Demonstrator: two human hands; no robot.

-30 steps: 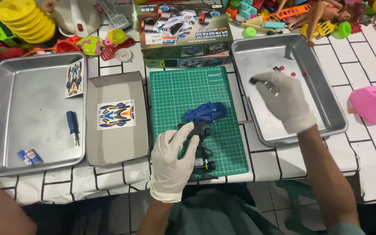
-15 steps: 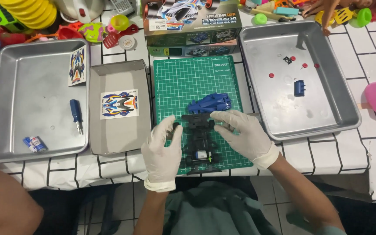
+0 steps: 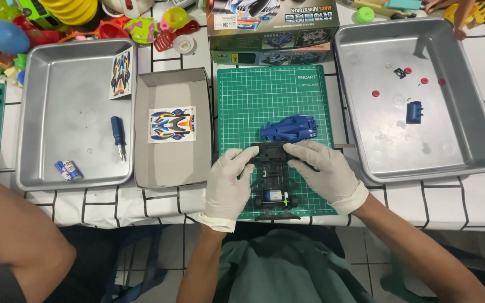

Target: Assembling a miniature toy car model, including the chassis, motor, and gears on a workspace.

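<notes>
While both hands (image 3: 230, 182) (image 3: 324, 168) grip it, the black chassis (image 3: 273, 177) lies lengthwise, away from the person.

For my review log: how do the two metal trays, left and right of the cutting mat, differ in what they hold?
The left tray holds a blue-handled screwdriver, two small batteries and a sticker sheet propped on its rim; the right tray holds a small blue part, small red round pieces and a tiny black piece. Both are shallow, silver and rectangular.
</notes>
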